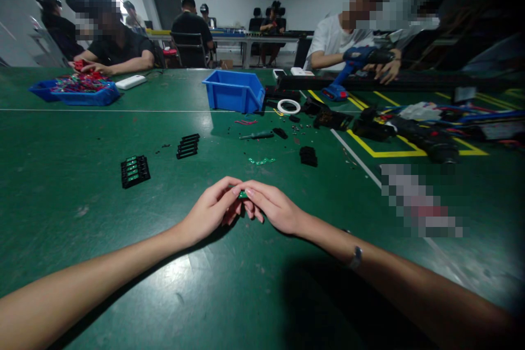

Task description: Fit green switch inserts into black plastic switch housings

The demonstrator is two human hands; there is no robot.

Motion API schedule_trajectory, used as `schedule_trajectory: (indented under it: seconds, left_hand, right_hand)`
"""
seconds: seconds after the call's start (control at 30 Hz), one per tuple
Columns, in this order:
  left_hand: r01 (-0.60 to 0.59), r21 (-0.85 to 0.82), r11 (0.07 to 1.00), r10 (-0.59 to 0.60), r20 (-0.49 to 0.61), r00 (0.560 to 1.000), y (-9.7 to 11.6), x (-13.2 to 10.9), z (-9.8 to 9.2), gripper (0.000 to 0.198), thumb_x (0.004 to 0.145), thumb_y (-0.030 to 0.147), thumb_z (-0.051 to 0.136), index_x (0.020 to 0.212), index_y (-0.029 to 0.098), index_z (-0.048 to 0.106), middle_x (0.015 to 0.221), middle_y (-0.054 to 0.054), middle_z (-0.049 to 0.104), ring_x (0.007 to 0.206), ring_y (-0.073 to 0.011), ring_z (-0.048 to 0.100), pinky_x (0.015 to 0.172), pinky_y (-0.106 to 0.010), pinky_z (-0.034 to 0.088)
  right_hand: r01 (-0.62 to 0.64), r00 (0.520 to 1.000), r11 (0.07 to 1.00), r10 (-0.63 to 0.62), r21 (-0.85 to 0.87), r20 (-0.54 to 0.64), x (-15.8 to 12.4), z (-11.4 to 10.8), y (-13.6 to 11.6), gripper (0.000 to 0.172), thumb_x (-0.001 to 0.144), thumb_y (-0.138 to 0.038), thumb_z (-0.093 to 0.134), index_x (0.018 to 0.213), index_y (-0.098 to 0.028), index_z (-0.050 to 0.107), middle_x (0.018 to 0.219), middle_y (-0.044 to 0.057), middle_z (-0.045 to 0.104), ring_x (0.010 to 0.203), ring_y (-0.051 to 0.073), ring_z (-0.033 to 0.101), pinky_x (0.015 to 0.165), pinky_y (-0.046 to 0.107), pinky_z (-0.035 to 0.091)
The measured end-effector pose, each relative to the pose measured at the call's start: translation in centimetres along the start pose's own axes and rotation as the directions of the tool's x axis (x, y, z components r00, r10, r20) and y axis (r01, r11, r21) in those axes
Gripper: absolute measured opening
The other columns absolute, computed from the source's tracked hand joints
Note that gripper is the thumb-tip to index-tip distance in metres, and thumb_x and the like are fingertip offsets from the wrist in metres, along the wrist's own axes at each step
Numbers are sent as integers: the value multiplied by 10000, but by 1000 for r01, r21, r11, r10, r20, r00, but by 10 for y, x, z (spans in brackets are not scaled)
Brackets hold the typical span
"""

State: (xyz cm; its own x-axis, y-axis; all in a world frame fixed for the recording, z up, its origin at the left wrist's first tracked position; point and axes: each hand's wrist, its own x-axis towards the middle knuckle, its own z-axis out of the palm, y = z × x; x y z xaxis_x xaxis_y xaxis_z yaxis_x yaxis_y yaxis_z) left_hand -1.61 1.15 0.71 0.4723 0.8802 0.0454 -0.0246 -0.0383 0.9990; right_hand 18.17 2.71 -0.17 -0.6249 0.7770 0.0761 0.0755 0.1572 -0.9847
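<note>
Low over the green table, my left hand [215, 203] and my right hand [275, 206] meet at the fingertips. Both are closed on a small green circuit board [243, 194], pinched between thumbs and fingers; most of it is hidden. Just beyond them lies a curved row of small green boards [261, 161]. A stack of black plastic parts [308, 156] sits to its right. To the left are a row of black plastic parts [188, 146] and a block of black holders with green boards in them [135, 171].
A screwdriver [256, 135] lies beyond the boards among small screws. Behind it stand a blue bin [234, 91] and a white ring [289, 106]. One co-worker handles red wires near a blue tray [88, 93]; another holds a blue power drill [348, 70]. A dark power tool [426, 136] lies at right.
</note>
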Motion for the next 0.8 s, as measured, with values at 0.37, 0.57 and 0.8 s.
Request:
schedule_trajectory:
  seconds: [0.37,0.57,0.8]
  left_hand:
    - [-47,166,985,52,-23,998,-2,-3,-1,319,1063,434,413,1009,156,560,789,-29,673,579,-101,532,539,-216,432]
    - [-46,142,989,47,-7,999,-3,-2,-2,316,1061,439,421,1029,153,553,807,-34,674,577,-100,526,536,-225,432]
    - [-45,137,990,46,-4,999,-2,-4,0,314,1062,436,422,1060,152,556,800,-28,664,580,-101,526,538,-223,436]
  right_hand:
    - [8,999,999,-7,-39,31,-1,0,-3,315,1092,-392,386,1038,-149,580,729,-15,546,580,95,501,530,199,438]
    - [8,999,999,-6,-54,34,0,-1,-3,318,1095,-387,378,1016,-150,574,729,-14,550,586,96,510,536,203,439]
    - [1,1000,996,1,-89,27,1,0,-7,321,1091,-391,382,1047,-142,581,736,-10,553,599,103,523,540,213,435]
